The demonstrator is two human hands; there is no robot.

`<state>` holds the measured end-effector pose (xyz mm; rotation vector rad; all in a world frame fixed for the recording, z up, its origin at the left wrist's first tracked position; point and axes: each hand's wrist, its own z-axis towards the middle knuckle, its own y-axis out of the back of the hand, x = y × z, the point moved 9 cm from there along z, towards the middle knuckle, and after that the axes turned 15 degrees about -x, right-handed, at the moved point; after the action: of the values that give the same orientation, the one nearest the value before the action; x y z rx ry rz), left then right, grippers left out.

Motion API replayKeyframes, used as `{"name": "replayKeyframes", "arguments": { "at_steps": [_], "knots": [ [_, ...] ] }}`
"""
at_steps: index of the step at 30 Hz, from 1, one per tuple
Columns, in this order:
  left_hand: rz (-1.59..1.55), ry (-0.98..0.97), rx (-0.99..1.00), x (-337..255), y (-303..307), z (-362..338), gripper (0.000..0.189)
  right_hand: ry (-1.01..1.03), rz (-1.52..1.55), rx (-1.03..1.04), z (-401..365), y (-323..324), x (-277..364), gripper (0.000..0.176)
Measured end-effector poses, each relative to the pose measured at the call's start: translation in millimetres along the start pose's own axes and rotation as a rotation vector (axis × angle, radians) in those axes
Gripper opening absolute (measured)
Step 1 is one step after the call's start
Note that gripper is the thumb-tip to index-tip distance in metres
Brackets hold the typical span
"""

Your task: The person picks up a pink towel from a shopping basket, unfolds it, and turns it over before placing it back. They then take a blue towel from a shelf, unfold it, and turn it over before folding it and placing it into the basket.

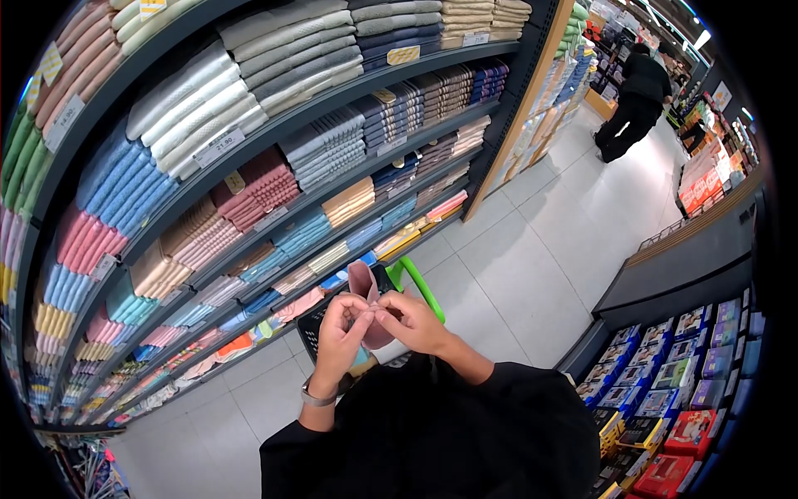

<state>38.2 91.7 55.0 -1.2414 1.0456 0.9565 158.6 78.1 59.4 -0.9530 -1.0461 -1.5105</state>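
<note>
Pinching cloth (362,281) over basket (310,329) with fingertips of left hand (339,323) and right hand (416,324); could drop it into basket by loosening pinch

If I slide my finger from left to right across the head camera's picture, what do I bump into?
Green towels → white towels → left hand → right hand → person in black → purple boxes.
</note>
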Motion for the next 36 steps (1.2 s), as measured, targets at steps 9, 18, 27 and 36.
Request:
{"name": "replayKeyframes", "arguments": {
  "at_steps": [9, 18, 27, 36],
  "knots": [
    [0.047, -0.060, 0.039, -12.2, -7.8, -4.0, 0.012, -0.273, 0.167, 0.324, -10.0, -20.4, -31.6, 0.027],
    [0.221, -0.153, 0.044, -20.6, -7.8, -8.6, 0.015, -0.314, 0.323, 0.475, -20.4, -42.4, -26.2, 0.037],
    [0.372, -0.298, 0.036, -34.5, -12.6, -7.4, 0.014, -0.467, 0.165, 0.496, -25.5, -45.5, -32.2, 0.027],
    [0.411, -0.358, 0.031, -40.8, -18.1, -7.3, 0.012, -0.301, -0.090, 0.458, -23.7, -46.2, -45.3, 0.034]
  ]
}}
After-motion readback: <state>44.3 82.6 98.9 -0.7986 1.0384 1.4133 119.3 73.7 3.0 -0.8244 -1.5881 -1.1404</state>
